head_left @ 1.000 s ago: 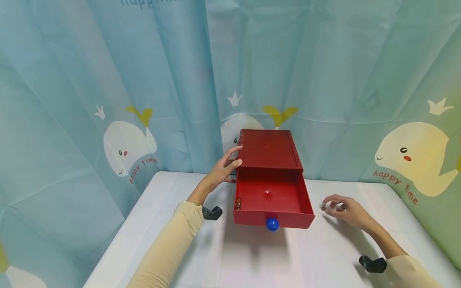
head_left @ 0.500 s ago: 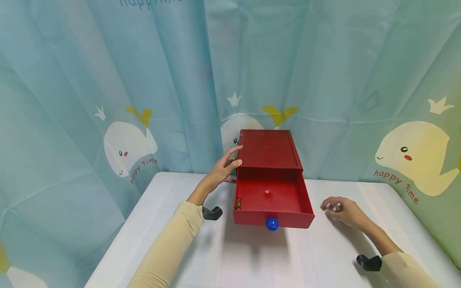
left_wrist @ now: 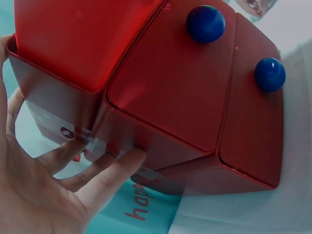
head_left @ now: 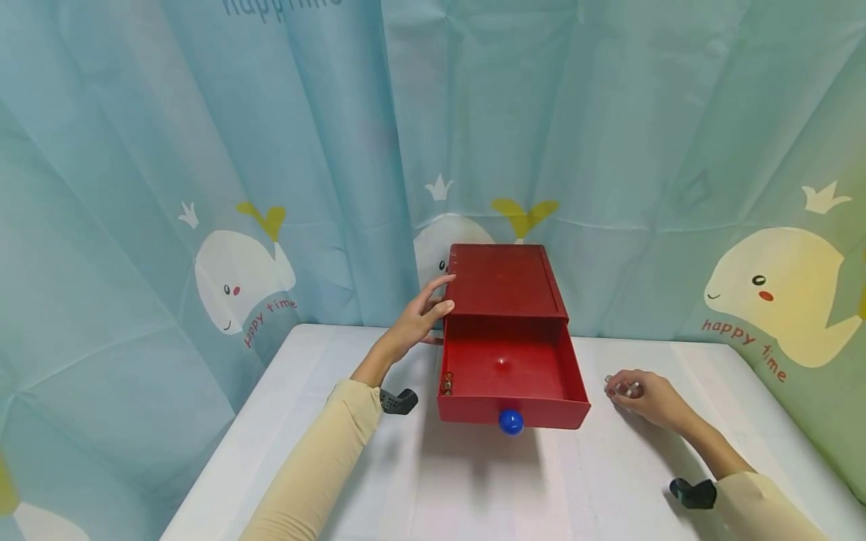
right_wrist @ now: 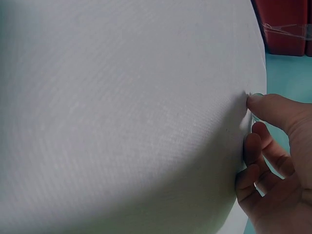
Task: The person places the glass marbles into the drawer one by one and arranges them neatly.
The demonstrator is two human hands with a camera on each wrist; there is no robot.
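A red drawer cabinet (head_left: 507,282) stands at the table's back, its top drawer (head_left: 504,361) pulled out. My left hand (head_left: 414,321) rests against the cabinet's left side with fingers spread; in the left wrist view, the fingers (left_wrist: 105,183) lie along the taped side wall. Small brown-gold pieces (head_left: 447,383) lie in the drawer's front left corner. To the right of the cabinet, my right hand (head_left: 649,398) is low over the table, thumb and fingers curled together. They pinch a small shiny, clear-looking thing (head_left: 608,379), mostly hidden by the fingertips; its kind I cannot tell.
The white-covered table (head_left: 365,481) extends around the cabinet. A blue knob (head_left: 510,421) sticks out from the open drawer's front. Two lower drawers, each with a blue knob (left_wrist: 270,74), are closed. A whale-print curtain (head_left: 338,150) hangs right behind the table.
The right hand has shifted slightly, its fingertips closing further over the small shiny thing, which shows less now. The left hand, the cabinet and the open drawer stay as they were.
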